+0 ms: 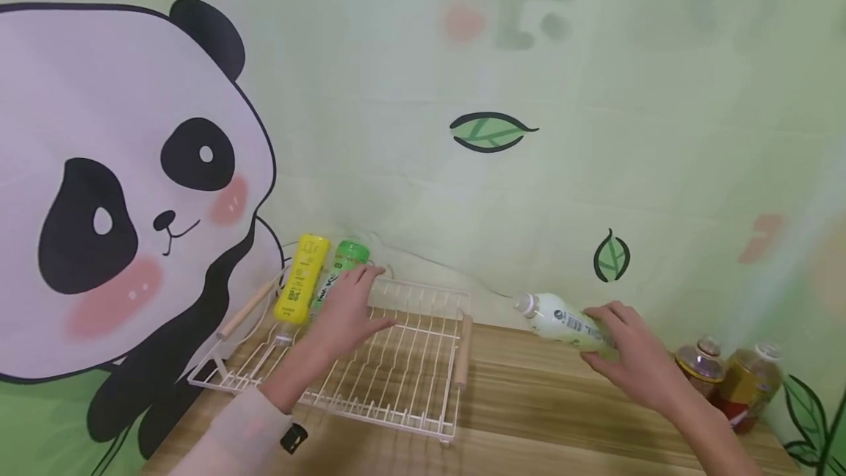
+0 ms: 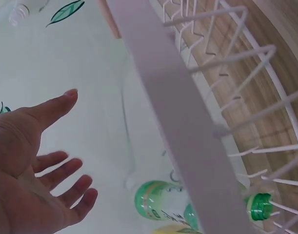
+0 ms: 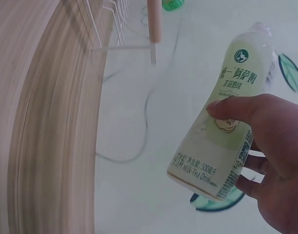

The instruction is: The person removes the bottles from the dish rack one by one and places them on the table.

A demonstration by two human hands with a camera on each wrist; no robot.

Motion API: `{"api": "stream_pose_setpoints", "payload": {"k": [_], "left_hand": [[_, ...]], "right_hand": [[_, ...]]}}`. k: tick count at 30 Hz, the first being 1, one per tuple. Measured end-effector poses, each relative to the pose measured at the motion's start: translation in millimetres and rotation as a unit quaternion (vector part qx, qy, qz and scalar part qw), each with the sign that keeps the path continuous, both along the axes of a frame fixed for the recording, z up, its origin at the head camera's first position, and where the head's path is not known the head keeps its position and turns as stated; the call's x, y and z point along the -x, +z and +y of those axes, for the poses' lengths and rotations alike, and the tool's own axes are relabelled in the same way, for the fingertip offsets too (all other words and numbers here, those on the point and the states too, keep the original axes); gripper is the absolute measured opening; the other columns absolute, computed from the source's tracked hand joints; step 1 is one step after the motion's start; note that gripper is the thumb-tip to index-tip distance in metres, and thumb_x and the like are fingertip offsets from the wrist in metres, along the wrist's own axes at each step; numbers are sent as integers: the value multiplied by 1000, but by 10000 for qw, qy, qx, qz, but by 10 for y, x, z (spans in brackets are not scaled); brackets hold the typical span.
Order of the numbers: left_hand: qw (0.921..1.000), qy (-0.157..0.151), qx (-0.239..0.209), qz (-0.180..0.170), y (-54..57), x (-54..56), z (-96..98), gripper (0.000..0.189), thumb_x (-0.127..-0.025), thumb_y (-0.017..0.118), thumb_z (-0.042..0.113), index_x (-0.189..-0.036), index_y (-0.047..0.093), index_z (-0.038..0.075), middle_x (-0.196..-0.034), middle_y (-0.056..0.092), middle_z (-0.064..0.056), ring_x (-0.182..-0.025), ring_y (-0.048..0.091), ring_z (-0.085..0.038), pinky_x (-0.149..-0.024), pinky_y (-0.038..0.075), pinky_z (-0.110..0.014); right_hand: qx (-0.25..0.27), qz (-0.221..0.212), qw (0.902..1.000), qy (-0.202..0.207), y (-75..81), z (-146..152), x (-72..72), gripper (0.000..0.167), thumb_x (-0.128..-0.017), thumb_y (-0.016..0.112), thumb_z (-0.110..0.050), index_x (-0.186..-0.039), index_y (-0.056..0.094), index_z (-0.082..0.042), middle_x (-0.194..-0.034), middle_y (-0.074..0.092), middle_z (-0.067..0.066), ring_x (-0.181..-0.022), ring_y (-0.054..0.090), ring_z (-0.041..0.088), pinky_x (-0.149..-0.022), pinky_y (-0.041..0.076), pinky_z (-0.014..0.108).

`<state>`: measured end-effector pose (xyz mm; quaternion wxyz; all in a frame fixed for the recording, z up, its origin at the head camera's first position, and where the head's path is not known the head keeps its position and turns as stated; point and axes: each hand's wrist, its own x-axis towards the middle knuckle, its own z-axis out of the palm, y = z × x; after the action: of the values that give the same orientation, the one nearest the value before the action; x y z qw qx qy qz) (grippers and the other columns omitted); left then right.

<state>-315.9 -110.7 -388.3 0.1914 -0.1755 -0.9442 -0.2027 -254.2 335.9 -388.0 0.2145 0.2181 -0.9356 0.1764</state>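
My right hand (image 1: pixel 631 358) grips a pale green milk tea bottle (image 3: pixel 227 112) around its body. The bottle is held tilted in the air, its cap pointing left toward the rack in the head view. My left hand (image 1: pixel 344 311) is held over the white wire rack (image 1: pixel 403 417), fingers extended and thumb spread, with nothing in it. Two bottles lean in the rack's left part: a yellow one (image 1: pixel 302 278) and a green-capped one (image 2: pixel 161 200), the latter partly hidden behind my left hand in the head view.
Two dark drink bottles, one with a rounded top (image 1: pixel 700 367) and one with a red-yellow label (image 1: pixel 747 388), stand at the table's right end. The rack has wooden handles (image 1: pixel 463 351) on its sides. Behind the wooden table (image 1: pixel 529 417) hangs a panda-printed cloth (image 1: pixel 396 167).
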Motion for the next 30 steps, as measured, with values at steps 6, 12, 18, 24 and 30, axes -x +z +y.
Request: {"api": "stream_pose_setpoints", "payload": {"k": [6, 12, 18, 24, 30], "left_hand": [[9961, 582, -666, 1, -55, 76, -150, 92, -80, 95, 30, -153, 47, 1, -153, 48, -21, -138, 47, -41, -114, 44, -55], [9877, 1032, -1128, -334, -198, 187, -291, 101, -82, 94, 30, -159, 36, -3, -156, 43, -26, -141, 42, -45, -114, 43, -59], [9811, 1230, -1332, -678, -365, 287, -424, 107, -84, 91, 32, -162, 28, -5, -139, 50, -28, -119, 53, -43, -96, 52, -57], [9773, 1287, -1348, -1012, -465, 301, -502, 105, -88, 88, 30, -163, 24, -6, -136, 49, -29, -114, 53, -43, -89, 54, -56], [9774, 1311, -1253, -1089, -534, 317, -505, 108, -88, 87, 28, -165, 18, -4, -138, 48, -31, -115, 52, -44, -90, 54, -56]], "right_hand": [[352, -640, 9961, -484, -31, 199, -30, 62, -87, 89, -18, -138, 60, 0, -128, 62, 17, -113, 56, 36, -85, 56, 56], [929, -921, 9886, -739, -178, 316, -68, 65, -90, 87, -23, -141, 55, 2, -132, 63, 25, -118, 61, 46, -90, 56, 65], [1293, -956, 9814, -1047, -323, 426, -83, 68, -92, 85, -27, -140, 52, 8, -134, 60, 36, -121, 59, 55, -94, 54, 69], [1318, -980, 9765, -1394, -483, 562, -99, 71, -95, 82, -37, -140, 53, 9, -132, 61, 37, -119, 60, 55, -93, 54, 68], [1293, -1039, 9722, -1653, -632, 672, -109, 76, -96, 80, -43, -140, 51, 12, -132, 59, 41, -118, 59, 57, -91, 54, 68]]}}
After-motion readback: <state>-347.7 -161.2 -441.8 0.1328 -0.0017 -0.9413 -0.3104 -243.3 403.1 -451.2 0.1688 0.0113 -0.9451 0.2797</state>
